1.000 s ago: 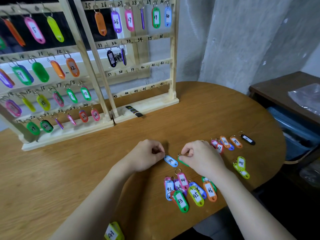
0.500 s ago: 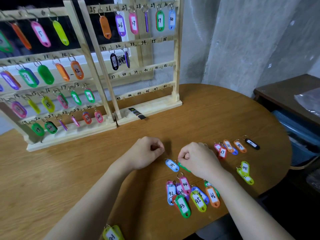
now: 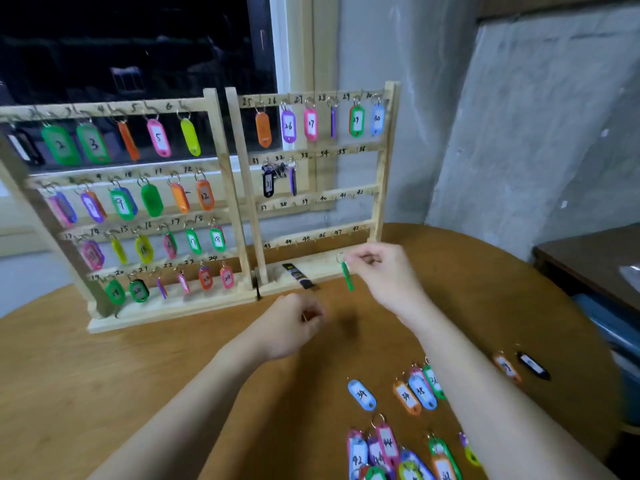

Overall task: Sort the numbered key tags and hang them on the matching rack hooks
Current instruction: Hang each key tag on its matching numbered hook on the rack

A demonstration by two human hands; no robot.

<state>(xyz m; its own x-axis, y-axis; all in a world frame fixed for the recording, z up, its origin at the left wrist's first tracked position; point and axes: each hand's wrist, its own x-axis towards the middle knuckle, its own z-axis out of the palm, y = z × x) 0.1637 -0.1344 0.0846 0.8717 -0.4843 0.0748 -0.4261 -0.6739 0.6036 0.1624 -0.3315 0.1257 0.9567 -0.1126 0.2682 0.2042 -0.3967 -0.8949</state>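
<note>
Your right hand [image 3: 375, 268] pinches a green tag [image 3: 347, 276] by its metal ring, and the tag hangs edge-on just in front of the right rack [image 3: 380, 188], below the bottom row of hooks marked 43 to 48. Your left hand [image 3: 294, 323] hovers low over the worktop [image 3: 138, 375] with its fingers curled in; you cannot tell from here whether they hold anything.

The tag looks like light, stiff plastic on a thin wire ring, so it will likely swing freely. Judging by that, the ring is the right place to hold it: keep the loop clear of your fingers so a hook can pass through, and steady the plastic body if it twists.

The green tag's number is hidden because it faces sideways. The rack's empty hooks are tiny and hard to pick out against the wood. Motion blur smears the left rack [image 3: 221, 188] and several numbers there. The loose pile of tags [image 3: 388, 448] near your right forearm is partly cut off at the bottom edge and partly covered by the arm, so some numbers cannot be read.
</note>
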